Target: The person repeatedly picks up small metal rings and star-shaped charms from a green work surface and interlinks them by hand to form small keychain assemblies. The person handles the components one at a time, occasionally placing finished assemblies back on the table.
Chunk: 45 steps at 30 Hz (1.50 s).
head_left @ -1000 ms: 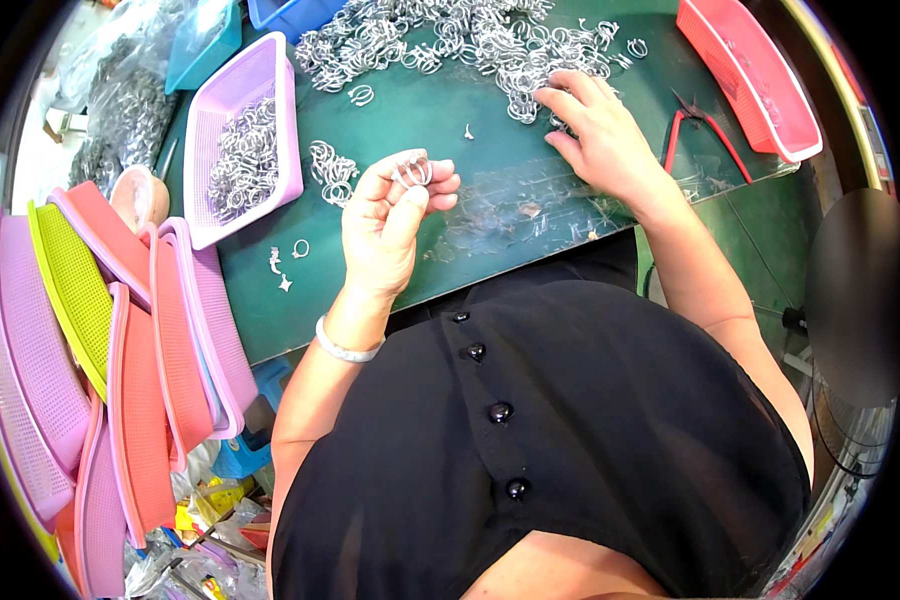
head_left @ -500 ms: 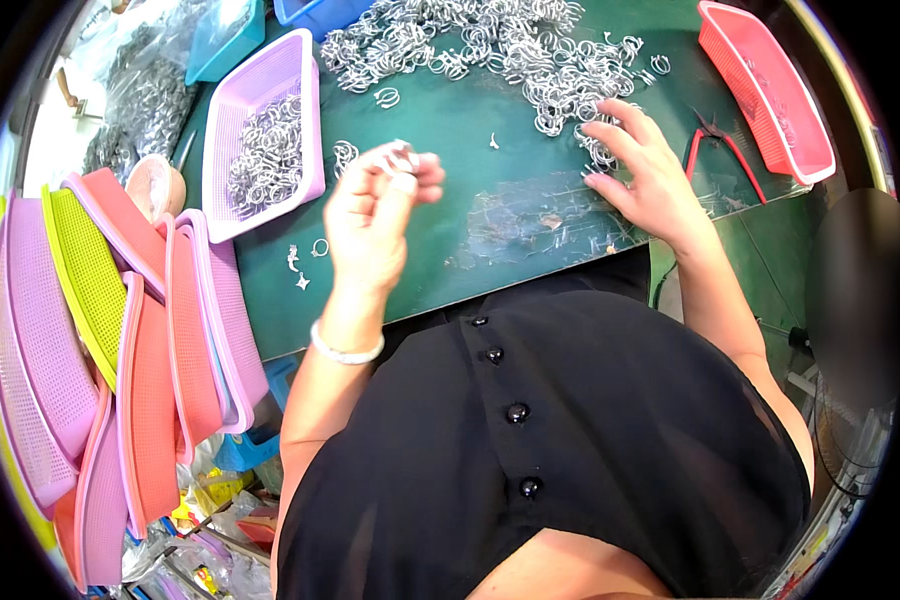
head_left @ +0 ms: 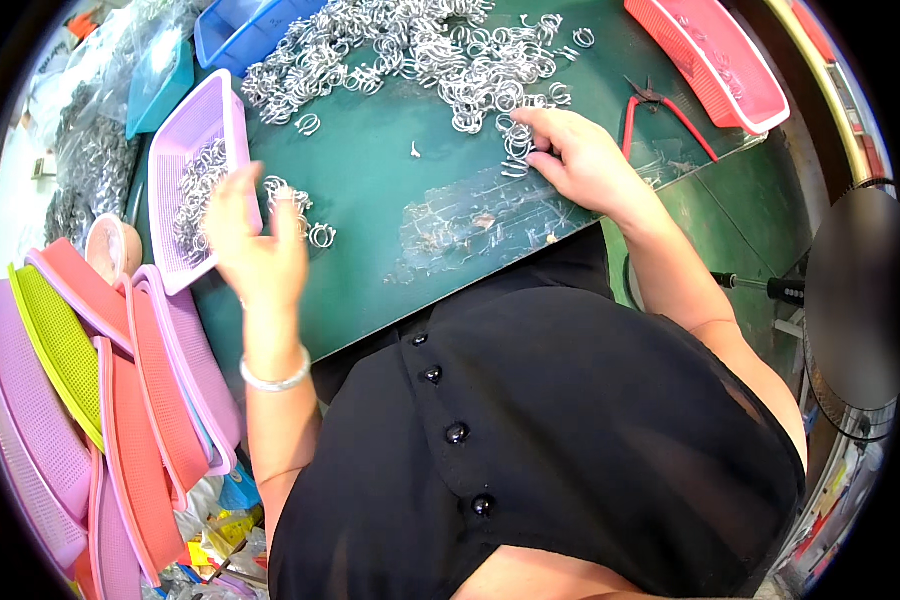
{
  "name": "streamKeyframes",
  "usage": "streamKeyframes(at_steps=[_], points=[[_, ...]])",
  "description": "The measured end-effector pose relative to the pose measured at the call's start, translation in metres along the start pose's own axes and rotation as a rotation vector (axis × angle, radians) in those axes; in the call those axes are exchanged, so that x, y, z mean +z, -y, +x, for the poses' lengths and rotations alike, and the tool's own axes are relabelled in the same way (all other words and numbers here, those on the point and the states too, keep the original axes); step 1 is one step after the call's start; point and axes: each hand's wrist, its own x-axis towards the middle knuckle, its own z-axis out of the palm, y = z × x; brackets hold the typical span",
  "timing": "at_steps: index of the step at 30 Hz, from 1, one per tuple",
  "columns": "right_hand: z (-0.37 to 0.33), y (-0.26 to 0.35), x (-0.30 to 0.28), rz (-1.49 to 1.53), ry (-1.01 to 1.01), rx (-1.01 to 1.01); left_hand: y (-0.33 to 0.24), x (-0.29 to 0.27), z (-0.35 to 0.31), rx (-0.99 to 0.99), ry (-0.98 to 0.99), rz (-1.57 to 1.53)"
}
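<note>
My left hand [head_left: 257,245] is slightly smeared by motion, its fingers apart at the near side of a lilac basket [head_left: 238,130] of silver rings. I see nothing held in it. Beside its fingers, a few silver rings [head_left: 321,236] lie on the green table. My right hand [head_left: 585,165] rests at the near edge of a large heap of silver open rings [head_left: 420,50]. Its thumb and forefinger are apart, with a small cluster of rings [head_left: 516,145] at their tips. Whether it grips any cannot be made out.
Red-handled pliers [head_left: 705,135] lie right of my right hand, near a red basket [head_left: 770,118]. A blue basket [head_left: 210,40] stands far left. Stacked colored baskets [head_left: 135,440] lean at the table's left. A small loose piece [head_left: 416,150] lies mid-table.
My left hand has moved left to the lilac basket and its fingers have spread; the silver piece it pinched no longer shows in it. My right fingers have drawn closer together. The view has shifted.
</note>
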Motion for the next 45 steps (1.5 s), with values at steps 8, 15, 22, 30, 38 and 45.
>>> streamKeyframes(at_steps=[8, 15, 22, 30, 38, 45], points=[[0.001, 0.009, 0.010, 0.177, 0.004, -0.032, -0.080, 0.037, -0.015, -0.100, 0.511, -0.551], [0.004, 0.029, 0.032, 0.827, 0.189, 0.218, -0.079, 0.057, -0.012, -0.075, 0.532, -0.659], [0.016, 0.032, 0.033, 1.176, 0.331, 0.409, -0.063, 0.056, -0.016, -0.411, 0.639, -1.003], [0.025, 0.038, 0.037, 1.466, 0.330, 0.468, -0.052, 0.053, -0.012, -0.661, 0.725, -1.483], [0.026, 0.049, 0.032, 1.217, 0.203, 0.269, -0.047, 0.049, -0.011, -0.865, 0.733, -1.786], [0.026, 0.050, 0.038, 0.886, 0.025, 0.005, -0.053, 0.046, -0.012, -0.896, 0.727, -1.806]])
